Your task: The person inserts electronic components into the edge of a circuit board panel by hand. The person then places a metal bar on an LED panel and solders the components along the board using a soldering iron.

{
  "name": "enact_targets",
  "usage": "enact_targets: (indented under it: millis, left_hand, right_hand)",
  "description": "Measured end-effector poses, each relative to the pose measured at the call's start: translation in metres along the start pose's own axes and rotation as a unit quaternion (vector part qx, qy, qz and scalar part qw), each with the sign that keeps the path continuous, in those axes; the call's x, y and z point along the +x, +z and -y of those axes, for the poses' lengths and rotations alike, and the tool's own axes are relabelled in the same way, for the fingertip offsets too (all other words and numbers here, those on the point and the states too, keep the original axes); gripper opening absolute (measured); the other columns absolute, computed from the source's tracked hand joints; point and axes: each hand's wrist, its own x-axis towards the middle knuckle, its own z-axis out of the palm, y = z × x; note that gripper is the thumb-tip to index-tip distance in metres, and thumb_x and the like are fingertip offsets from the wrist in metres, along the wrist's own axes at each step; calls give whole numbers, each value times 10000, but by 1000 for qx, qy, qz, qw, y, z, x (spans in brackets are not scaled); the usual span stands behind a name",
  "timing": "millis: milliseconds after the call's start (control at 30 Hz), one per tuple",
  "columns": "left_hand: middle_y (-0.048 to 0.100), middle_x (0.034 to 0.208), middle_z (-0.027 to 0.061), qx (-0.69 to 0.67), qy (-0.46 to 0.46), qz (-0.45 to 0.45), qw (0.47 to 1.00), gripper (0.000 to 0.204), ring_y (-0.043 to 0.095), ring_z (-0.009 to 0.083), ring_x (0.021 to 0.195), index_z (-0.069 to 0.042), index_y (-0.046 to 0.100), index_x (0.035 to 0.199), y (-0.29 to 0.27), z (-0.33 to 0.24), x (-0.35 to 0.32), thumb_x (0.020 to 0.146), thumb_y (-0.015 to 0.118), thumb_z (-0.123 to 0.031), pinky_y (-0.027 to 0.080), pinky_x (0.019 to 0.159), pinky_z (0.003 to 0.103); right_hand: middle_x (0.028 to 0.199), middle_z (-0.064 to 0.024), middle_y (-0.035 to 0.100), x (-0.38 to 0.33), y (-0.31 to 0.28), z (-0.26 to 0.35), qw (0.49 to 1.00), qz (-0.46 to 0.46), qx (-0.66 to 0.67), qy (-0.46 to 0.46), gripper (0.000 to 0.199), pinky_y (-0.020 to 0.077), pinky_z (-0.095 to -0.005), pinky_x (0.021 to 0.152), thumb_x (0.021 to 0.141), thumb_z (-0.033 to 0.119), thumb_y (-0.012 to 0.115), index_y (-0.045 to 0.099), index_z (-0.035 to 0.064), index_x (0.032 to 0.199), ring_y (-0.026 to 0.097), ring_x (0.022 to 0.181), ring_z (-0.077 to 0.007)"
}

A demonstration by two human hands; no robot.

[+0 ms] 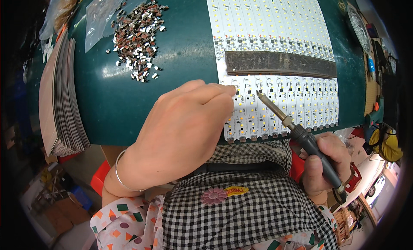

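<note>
In my right hand [325,164] is a soldering iron [306,139], gripped by its dark handle. Its tip points up and left, close over the near part of a white LED circuit board panel [275,114]; whether it touches cannot be made out. My left hand [189,116] is closed, fingertips pinched together at the panel's left edge. Anything between those fingers is hidden. Across the panel lies a dark flat bar [280,64], with rows of small yellow LEDs and black chips on both sides of it.
A heap of small white and brown components [137,37] lies on the green table [180,48], beside a clear plastic bag [100,18]. A tall stack of panels [64,95] stands at the left edge. A round metallic dish [358,27] is at the far right.
</note>
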Motion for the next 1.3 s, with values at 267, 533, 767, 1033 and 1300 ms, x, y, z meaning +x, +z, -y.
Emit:
enact_targets:
  millis: [267,533,767,1033,1300]
  left_hand:
    - [729,977,166,-65,-31,-149,986,189,655,227,634,-19,647,839,12,7,-13,713,733,94,494,540,292]
    - [734,962,144,19,35,-125,991,170,724,248,762,-13,628,824,26,15,-17,713,719,78,568,622,313]
    - [725,974,138,33,34,-111,993,189,705,268,731,-23,608,848,25,12,-15,716,709,68,566,608,339]
    - [724,928,130,22,43,-111,993,193,695,268,696,-22,594,834,21,12,-8,704,711,60,559,584,344]
    - [724,915,113,26,31,-64,997,136,697,266,693,-13,608,772,11,10,-2,710,712,47,557,572,336]
  right_hand:
    - [652,-111,656,7,8,4,998,48,-12,-27,331,522,-326,497,771,100,812,636,-30,1019,665,550,-238]
    - [721,-108,665,14,7,12,987,157,-40,-7,415,523,-367,533,785,117,825,607,20,1126,673,598,-272]
    - [715,-105,659,19,14,12,984,168,-65,-19,427,514,-367,522,798,129,826,591,26,1140,667,588,-271]
    - [713,-95,665,21,11,11,980,194,-45,-20,466,511,-361,510,790,133,839,573,30,1158,668,578,-265]
    - [718,-95,672,22,12,13,980,194,-45,-13,473,516,-357,512,781,130,846,573,27,1153,673,581,-265]
